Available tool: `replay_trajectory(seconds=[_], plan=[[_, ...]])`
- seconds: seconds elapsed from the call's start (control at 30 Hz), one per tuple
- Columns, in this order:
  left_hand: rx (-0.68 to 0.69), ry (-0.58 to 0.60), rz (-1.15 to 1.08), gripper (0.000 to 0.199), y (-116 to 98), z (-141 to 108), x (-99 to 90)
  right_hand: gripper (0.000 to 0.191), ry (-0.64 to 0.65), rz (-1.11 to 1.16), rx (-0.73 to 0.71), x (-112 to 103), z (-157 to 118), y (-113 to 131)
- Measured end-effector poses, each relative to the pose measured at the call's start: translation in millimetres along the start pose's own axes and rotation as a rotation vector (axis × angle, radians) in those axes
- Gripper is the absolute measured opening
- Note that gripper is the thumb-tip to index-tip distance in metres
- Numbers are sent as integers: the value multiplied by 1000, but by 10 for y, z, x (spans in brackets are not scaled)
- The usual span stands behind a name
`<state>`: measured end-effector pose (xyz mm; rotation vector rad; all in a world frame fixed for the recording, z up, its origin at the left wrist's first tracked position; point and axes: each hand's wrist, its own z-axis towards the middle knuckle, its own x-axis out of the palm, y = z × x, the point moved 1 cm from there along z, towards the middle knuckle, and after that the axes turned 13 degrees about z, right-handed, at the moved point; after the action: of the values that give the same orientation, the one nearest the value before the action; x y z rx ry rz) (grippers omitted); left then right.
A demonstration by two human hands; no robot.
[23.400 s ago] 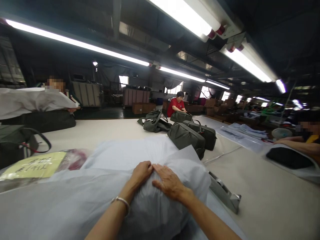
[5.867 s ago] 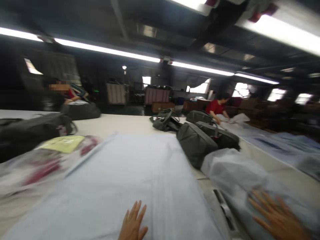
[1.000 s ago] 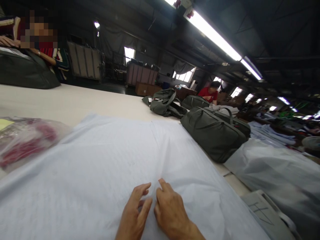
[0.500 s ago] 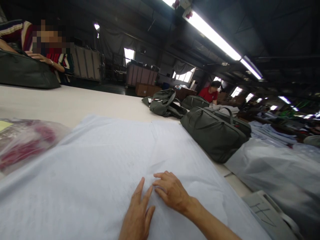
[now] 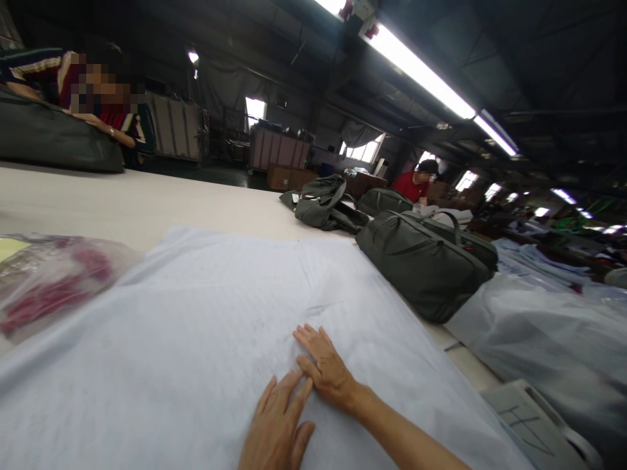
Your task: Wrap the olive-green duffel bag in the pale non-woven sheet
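A large, thin white sheet (image 5: pixel 196 339) covers the near part of the table, with faint creases near its middle. My left hand (image 5: pixel 280 421) rests on it near the bottom centre, fingers spread and pointing away from me. Just to its upper right, my right hand (image 5: pixel 326 365) lies on the sheet with its fingers extended. The thumb of my right hand meets the fingertips of my left. Neither hand holds anything.
A clear bag with red contents (image 5: pixel 53 281) lies on the pale table (image 5: pixel 147 202) at left. Dark green bags (image 5: pixel 426 261) stand at right, near grey plastic (image 5: pixel 548 333) and a marked plastic case (image 5: pixel 533 418). People work at far left and in back.
My right hand has turned and reached slightly forward, its fingers straighter. My left hand has shifted slightly right with its fingers spreading. At far left, the person has leaned lower over the dark bag.
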<state>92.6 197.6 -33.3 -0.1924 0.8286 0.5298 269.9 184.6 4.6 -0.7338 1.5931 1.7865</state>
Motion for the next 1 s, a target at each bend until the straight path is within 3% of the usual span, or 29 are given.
replay_trajectory(seconds=[0.13,0.27,0.37,0.53,0.67,0.8,1.0], plan=[[7,-10,-45,38,-11,-17,5,42,-200,62,34,59,-265,-34],[-16,-14,-63,34,-11,-18,-18,54,-168,-221,-88,44,-610,-65],[-28,-12,-84,30,-5,-10,-46,64,-154,-318,-42,18,-781,-129],[-16,-27,-95,28,2,-15,-41,39,-236,-333,-78,15,-809,-256],[-13,-16,-101,29,-1,5,-60,24,-317,-337,-111,-101,-774,-109],[-28,-12,-139,33,-34,64,-150,20,-215,-358,3,-203,-863,199],[48,52,-153,36,-93,49,-74,8,93,-207,65,-64,-991,514]])
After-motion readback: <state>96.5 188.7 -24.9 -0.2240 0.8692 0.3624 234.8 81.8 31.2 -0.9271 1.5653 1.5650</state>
